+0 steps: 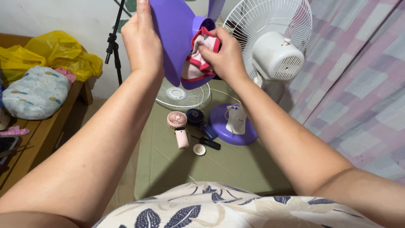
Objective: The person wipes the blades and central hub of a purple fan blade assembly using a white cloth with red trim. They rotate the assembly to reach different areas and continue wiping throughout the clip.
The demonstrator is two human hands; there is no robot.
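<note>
Left hand [141, 40] grips purple blade [175, 33]; right hand [223, 52] presses cloth [200, 59]

Near half of the green mat [219, 169] is lying open; the white fan grille [182, 96], two handheld fans [179, 126] and purple fan base [234, 125] are crowding its far edge.

White plaster wall [63, 17] at back. Wooden bench [40, 131] along the left, carrying yellow plastic bags [59, 52] and a patterned pillow [36, 90]. Green mat [219, 164] on the floor. Pink-and-grey checked curtain [358, 84] on the right. Black stand pole [114, 46] against the wall. Even indoor light.
</note>
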